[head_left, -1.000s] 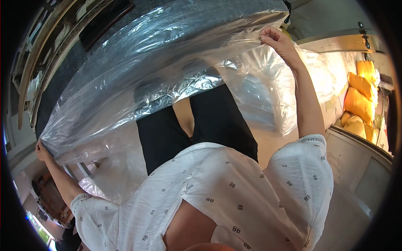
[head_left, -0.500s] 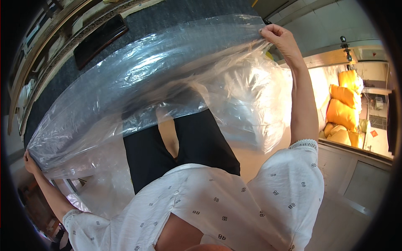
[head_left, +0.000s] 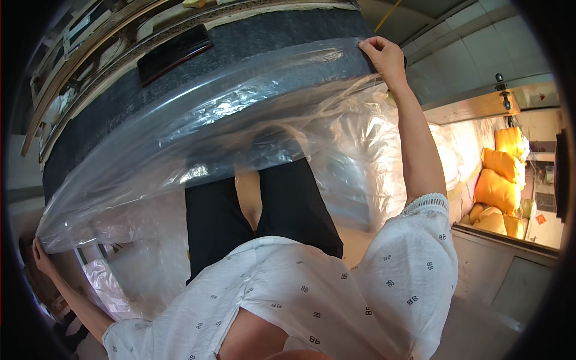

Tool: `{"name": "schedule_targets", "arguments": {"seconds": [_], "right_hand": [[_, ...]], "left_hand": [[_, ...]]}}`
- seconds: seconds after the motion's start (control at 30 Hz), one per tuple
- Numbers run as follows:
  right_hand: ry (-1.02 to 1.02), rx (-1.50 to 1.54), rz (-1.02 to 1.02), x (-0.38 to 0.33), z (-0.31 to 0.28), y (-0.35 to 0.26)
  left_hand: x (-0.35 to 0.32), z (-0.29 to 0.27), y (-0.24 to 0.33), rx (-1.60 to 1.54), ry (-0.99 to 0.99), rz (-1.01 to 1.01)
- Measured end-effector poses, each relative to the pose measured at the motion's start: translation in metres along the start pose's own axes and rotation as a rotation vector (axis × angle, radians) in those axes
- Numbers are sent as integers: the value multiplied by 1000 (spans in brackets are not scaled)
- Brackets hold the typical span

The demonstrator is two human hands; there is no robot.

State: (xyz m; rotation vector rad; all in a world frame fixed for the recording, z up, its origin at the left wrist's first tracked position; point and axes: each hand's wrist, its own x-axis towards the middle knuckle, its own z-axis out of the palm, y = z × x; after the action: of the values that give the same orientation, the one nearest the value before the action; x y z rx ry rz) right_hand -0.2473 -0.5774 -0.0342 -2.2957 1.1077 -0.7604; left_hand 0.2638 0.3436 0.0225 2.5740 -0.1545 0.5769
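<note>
A wide sheet of clear plastic film (head_left: 222, 108) stretches between my two hands, over the near edge of a dark-covered table (head_left: 264, 30). My right hand (head_left: 384, 59) pinches one end of it at the table's far right corner, thumb and fingers closed. At the far left, low down, my left hand (head_left: 42, 257) grips the other end; its fingers are small and partly hidden at the picture's dim rim. Between them the film sags, shiny and creased, and its lower part falls in front of my black trousers. More film hangs toward the floor on both sides.
A dark phone (head_left: 175, 55) lies on the table behind the film. Wooden rails (head_left: 90, 54) run along the back left. To the right, a doorway or opening shows stacked yellow sacks (head_left: 498, 189) in bright light. A wooden ledge with a metal latch (head_left: 503, 90) sits above it.
Both hands still hold the film. My right hand has come slightly to the left, and my left hand sits lower. The film's upper edge is nearer me, uncovering more of the table by the phone.
</note>
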Motion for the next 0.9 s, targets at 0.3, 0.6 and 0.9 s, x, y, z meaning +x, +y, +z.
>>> {"name": "schedule_targets", "arguments": {"seconds": [0.3,0.6,0.9], "right_hand": [[-101,-194,-95,21,-4,9],[-593,145,-200,82,-11,2],[13,459,-95,126,36,27]], "left_hand": [[-93,-44,-31,-46,-119,-47],[-125,-10,-29,-595,-87,-391],[73,101,18,-225,157,42]]}}
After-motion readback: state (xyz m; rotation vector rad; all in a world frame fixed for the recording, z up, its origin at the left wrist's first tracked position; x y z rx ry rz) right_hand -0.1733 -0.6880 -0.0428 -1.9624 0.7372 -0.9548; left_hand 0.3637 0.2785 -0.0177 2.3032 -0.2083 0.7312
